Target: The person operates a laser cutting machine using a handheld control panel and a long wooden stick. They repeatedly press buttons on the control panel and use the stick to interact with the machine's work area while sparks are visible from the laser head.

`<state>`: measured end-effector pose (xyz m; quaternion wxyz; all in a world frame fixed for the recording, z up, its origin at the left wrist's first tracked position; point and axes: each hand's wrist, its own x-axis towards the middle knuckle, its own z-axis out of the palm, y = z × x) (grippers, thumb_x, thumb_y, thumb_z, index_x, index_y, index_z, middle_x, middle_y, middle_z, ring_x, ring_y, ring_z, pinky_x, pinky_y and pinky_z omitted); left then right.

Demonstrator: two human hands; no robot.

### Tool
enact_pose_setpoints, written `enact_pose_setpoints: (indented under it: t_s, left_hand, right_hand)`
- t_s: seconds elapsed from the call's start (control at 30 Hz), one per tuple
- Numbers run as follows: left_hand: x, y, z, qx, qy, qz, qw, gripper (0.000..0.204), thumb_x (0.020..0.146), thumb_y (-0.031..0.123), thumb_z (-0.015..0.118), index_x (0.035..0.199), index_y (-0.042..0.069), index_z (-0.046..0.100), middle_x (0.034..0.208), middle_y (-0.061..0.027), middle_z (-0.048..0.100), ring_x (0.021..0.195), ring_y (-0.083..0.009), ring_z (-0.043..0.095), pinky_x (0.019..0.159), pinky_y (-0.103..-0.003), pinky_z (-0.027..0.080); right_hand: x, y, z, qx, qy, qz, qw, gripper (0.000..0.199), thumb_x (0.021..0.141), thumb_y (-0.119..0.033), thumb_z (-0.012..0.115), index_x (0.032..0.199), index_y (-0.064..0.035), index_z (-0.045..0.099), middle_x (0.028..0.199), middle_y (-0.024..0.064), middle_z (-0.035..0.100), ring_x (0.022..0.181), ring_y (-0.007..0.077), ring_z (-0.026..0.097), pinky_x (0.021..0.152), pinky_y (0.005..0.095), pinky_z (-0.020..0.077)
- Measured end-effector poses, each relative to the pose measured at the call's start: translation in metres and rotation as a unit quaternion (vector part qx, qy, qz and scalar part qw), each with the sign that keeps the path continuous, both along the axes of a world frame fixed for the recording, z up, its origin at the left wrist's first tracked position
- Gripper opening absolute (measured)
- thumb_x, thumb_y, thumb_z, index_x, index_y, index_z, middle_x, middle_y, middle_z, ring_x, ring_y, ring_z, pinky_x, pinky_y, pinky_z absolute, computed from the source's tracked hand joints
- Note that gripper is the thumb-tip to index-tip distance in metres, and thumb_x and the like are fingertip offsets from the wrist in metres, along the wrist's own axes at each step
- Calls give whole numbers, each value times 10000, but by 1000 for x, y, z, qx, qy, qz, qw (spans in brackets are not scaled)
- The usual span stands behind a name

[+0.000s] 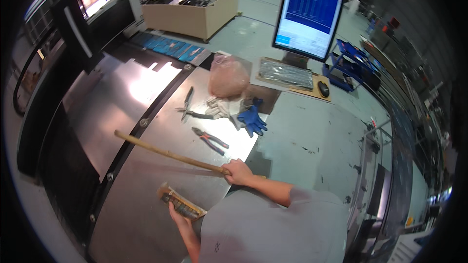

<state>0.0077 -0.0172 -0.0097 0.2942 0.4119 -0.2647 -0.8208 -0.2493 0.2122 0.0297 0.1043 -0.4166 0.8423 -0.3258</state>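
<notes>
My left hand [179,218] is closed around a long handheld remote control [184,206] with yellowish edges and a row of dark, button-like bumps. It is tilted above the metal sheet; fine detail on it is blurred. My right hand [238,171] grips one end of a thin bamboo stick [168,153], which reaches to the far left across the sheet. Beyond that hand lie pliers [210,141] with dark red-and-blue handles. Farther off are dark-handled cutters [189,107], a whitish glove [219,108] and a blue glove [252,120].
The metal sheet [131,185] lies on a machine bed, with a dark machine gantry [73,24] at left. A pinkish plastic bag [228,75] sits at the far edge. Beyond are a monitor [309,14], a covered keyboard [285,74], a mouse [323,88] and a scrap bin [190,19].
</notes>
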Motion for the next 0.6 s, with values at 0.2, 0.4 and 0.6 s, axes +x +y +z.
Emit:
enact_pose_setpoints:
  t_s: [0.2,0.4,0.6]
  left_hand:
    - [3,5,-6,-17,-34,41,998,405,1053,315,668,1311,4,648,1216,-88,698,1092,-220,682,964,-412,564]
    - [0,11,3,-4,8,11,1000,374,1085,319,622,1302,16,653,1166,-65,732,1043,-177,702,937,-348,571]
    - [-2,10,7,-3,-4,5,1000,374,1077,313,640,1306,17,644,1163,-62,731,1028,-171,705,904,-338,579]
  right_hand:
    - [4,-5,1,-5,24,-13,1000,245,780,-178,686,1005,-137,774,804,158,690,818,374,659,756,521,516]
    - [3,0,-5,-1,50,-11,999,157,785,-162,718,938,-125,717,765,118,648,799,343,631,753,470,468]
    - [2,-1,-5,-6,59,-16,998,117,792,-146,719,908,-126,708,753,107,644,792,332,627,749,461,458]
